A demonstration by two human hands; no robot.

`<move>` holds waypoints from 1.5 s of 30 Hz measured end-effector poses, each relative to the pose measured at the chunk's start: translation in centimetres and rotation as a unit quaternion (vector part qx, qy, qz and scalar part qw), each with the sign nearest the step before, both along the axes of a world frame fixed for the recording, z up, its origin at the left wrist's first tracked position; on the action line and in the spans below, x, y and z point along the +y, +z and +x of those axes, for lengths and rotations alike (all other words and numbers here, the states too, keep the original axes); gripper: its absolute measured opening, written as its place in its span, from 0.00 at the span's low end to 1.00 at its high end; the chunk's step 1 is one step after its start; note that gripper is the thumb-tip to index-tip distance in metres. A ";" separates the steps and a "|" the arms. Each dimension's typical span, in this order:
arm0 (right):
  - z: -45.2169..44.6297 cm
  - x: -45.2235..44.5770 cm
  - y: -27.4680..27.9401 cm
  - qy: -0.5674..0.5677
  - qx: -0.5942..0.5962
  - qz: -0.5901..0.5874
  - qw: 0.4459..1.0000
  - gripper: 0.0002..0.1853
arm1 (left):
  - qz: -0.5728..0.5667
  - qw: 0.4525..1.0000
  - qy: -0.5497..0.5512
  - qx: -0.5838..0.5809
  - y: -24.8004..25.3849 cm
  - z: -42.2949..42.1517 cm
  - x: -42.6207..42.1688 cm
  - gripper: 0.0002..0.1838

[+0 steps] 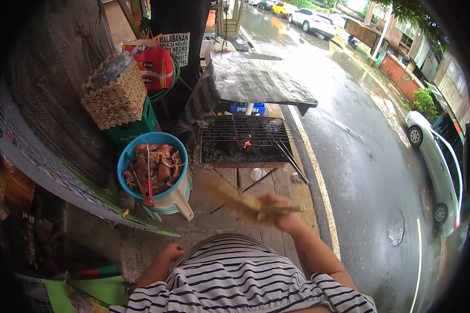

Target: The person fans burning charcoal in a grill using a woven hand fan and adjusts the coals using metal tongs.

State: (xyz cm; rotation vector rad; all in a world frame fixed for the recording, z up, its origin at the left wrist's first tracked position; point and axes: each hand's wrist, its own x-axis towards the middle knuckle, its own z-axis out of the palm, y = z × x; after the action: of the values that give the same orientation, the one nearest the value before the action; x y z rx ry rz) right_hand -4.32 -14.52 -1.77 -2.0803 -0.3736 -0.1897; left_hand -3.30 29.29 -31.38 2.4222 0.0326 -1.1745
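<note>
The right hand (278,213) grips a blurred, perhaps fan-like tool (251,203); the left hand (174,252) curls closed; a grill (248,143) stands beyond.

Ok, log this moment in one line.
right hand: grips blurred fan-like object | left hand: beside striped shirt | grill: glowing ember | blue basin: meat, red-handled tongs

The right hand (282,219) grips a motion-blurred tan implement (250,203) near the charcoal grill (222,165). The left hand (174,251) is beside the striped shirt (230,276).
</note>
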 end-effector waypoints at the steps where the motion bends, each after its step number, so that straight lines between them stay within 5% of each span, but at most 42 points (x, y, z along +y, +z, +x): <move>1: 0.1 -0.7 -0.6 -0.024 0.030 0.033 0.999 0.16 | 0.005 1.000 0.005 0.007 1.6 0.1 -0.6 0.20; 3: 0.4 -2.2 -2.4 -0.077 0.094 0.099 0.988 0.12 | 0.018 0.999 0.011 0.027 4.7 0.0 -1.4 0.20; 4: 0.9 -1.4 -0.6 -0.259 0.058 0.149 0.953 0.15 | 0.012 1.000 -0.011 0.022 3.2 0.2 -0.6 0.20; 7: 1.2 -0.7 -2.3 -0.325 0.065 0.191 0.924 0.16 | 0.025 1.000 0.008 -0.017 3.1 0.2 -0.3 0.20; 9: -1.3 2.4 0.6 -0.081 0.065 -0.047 0.993 0.16 | 0.023 1.000 0.005 -0.014 3.2 -0.1 -0.1 0.20; 10: -1.6 2.7 0.5 0.085 0.041 0.077 0.993 0.16 | 0.024 1.000 0.001 -0.012 3.2 -0.2 0.2 0.20; 13: 0.6 0.0 -3.7 -0.237 0.041 0.159 0.958 0.11 | 0.044 0.999 -0.026 0.014 2.9 0.0 0.5 0.19; 14: 1.8 -0.7 -3.2 -0.319 -0.048 0.252 0.912 0.10 | 0.042 0.999 -0.019 0.005 2.9 -0.1 0.5 0.19; 15: 2.4 -1.6 -3.3 -0.430 -0.060 0.149 0.889 0.11 | 0.037 0.999 -0.010 -0.006 3.0 -0.2 0.3 0.19; 17: 1.2 -0.4 -4.3 -0.371 -0.036 0.206 0.905 0.11 | 0.015 1.000 0.013 -0.014 2.5 0.0 0.3 0.19; 19: -1.2 1.8 -1.9 -0.091 -0.014 0.004 0.996 0.10 | -0.017 0.999 0.029 0.001 1.4 -0.3 0.8 0.19; 21: -1.3 1.9 -0.9 -0.043 0.041 0.115 0.992 0.11 | 0.000 1.000 0.011 0.016 1.9 -0.3 0.8 0.19; 23: 1.1 -1.7 -4.3 -0.238 -0.008 0.185 0.953 0.10 | 0.007 1.000 0.008 0.016 2.8 -0.6 1.0 0.18; 25: 3.1 -3.8 -5.3 -0.462 -0.079 0.223 0.855 0.09 | -0.002 1.000 0.026 -0.006 3.2 -0.7 0.9 0.18; 26: 3.0 -3.0 -5.2 -0.485 -0.073 0.226 0.842 0.08 | -0.005 0.999 0.031 -0.009 2.9 -0.8 0.9 0.18; 29: 0.0 2.3 -5.2 -0.153 0.191 0.227 0.943 0.16 | -0.001 1.000 0.019 -0.009 1.0 -0.9 2.7 0.18; 30: -1.6 5.3 0.3 0.005 0.125 -0.032 0.992 0.15 | 0.005 1.000 -0.003 -0.004 -0.4 -1.1 3.5 0.18; 32: -0.6 3.8 -0.9 -0.073 0.059 -0.035 0.995 0.11 | 0.018 0.999 -0.032 0.009 -1.0 -1.2 4.6 0.18; 35: 2.5 1.7 -2.9 -0.360 -0.032 0.335 0.870 0.07 | 0.018 1.000 -0.017 0.018 0.7 -0.7 4.7 0.19; 37: 2.9 1.0 -5.0 -0.485 -0.067 0.182 0.853 0.07 | 0.002 0.999 0.042 0.012 1.8 -0.7 4.9 0.19; 39: 0.8 4.5 -4.6 -0.252 0.055 0.077 0.963 0.10 | 0.000 1.000 -0.003 0.006 -0.1 -0.7 6.4 0.19; 41: -1.6 8.2 -1.4 -0.008 0.125 0.029 0.992 0.11 | 0.010 0.999 -0.043 0.004 -1.0 -0.7 7.4 0.19; 43: 0.1 5.1 -5.8 -0.147 0.058 0.020 0.987 0.14 | 0.031 0.997 -0.077 0.006 -0.9 -0.5 8.2 0.19; 44: 1.3 3.1 -6.8 -0.213 0.077 0.277 0.934 0.10 | 0.025 0.997 -0.067 0.004 -0.5 -0.5 8.4 0.19; 45: 2.1 2.3 -6.3 -0.313 -0.019 0.313 0.896 0.09 | 0.017 0.998 -0.056 0.001 0.2 -0.4 8.5 0.18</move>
State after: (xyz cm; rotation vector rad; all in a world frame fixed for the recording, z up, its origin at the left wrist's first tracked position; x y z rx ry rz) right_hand -2.23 -12.22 -8.08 -1.4855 0.3268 -0.6449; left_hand -3.68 37.76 -31.21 2.4808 -0.0829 -1.2349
